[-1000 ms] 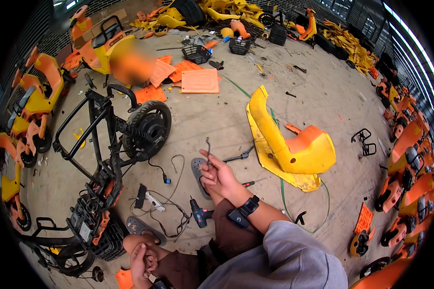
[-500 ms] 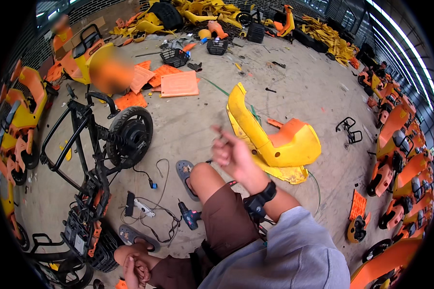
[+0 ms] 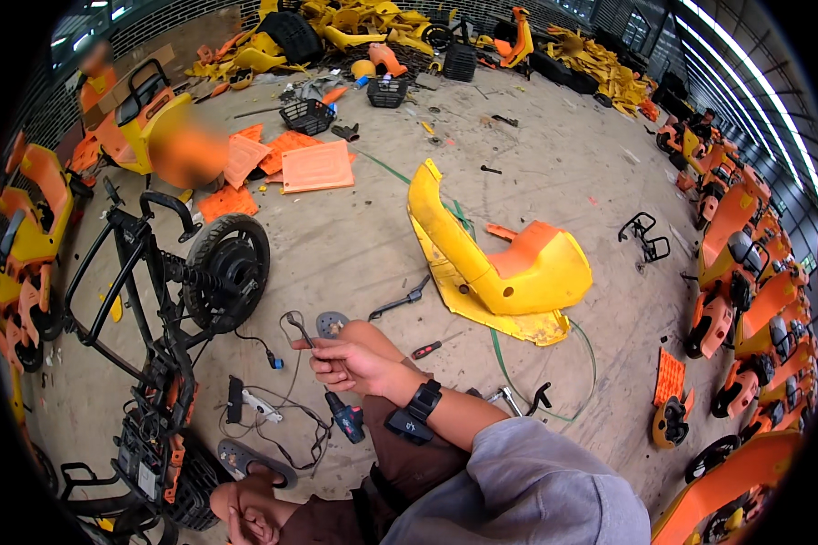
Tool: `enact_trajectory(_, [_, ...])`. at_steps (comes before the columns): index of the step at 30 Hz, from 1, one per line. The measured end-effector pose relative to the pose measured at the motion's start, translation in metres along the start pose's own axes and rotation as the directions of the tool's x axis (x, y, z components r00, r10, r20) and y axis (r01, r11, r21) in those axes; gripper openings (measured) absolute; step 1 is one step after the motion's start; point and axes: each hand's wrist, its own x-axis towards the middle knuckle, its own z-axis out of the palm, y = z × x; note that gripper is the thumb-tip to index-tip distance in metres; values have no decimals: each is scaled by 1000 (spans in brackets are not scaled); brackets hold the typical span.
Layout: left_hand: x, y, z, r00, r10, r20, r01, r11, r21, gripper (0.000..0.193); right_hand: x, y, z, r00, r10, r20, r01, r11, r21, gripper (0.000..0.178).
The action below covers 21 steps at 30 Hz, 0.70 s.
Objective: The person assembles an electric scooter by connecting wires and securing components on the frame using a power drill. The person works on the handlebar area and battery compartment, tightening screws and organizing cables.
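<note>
My right hand (image 3: 347, 363) is above my right knee, its thumb and fingers pinched together on a slim dark thing (image 3: 305, 340) too small to name. A dark wrist strap with a box-like device (image 3: 413, 420) is on that arm. My left hand (image 3: 251, 520) rests by my left knee with its fingers loosely apart and nothing visible in them. Between my feet lie a dark cordless drill (image 3: 345, 418) and a tangle of thin cable (image 3: 311, 425). Left of me is a black scooter frame (image 3: 159, 291) with its wheel (image 3: 230, 271).
Ahead lies a yellow and orange scooter body panel (image 3: 527, 282). A screwdriver (image 3: 424, 350), a black bar (image 3: 400, 298) and a green strap (image 3: 593, 363) are on the floor. Scooters (image 3: 745, 309) line the right; yellow panels (image 3: 364, 23) are heaped behind. Another person (image 3: 191, 150) is at the left.
My right hand has come down and left, from in front of the yellow panel to above my knee. The view has shifted slightly. My left hand stays by the knee.
</note>
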Motion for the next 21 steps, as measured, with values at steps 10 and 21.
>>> enact_trajectory(10, [-7, 4, 16, 998, -32, -55, 33, 999, 7, 36, 4, 9, -1, 1000, -5, 28, 5, 1000, -8, 31])
enact_trajectory(21, [-6, 3, 9, 998, -48, -41, 42, 991, -129, 36, 6, 9, 4, 999, 38, 2, -38, 999, 17, 32])
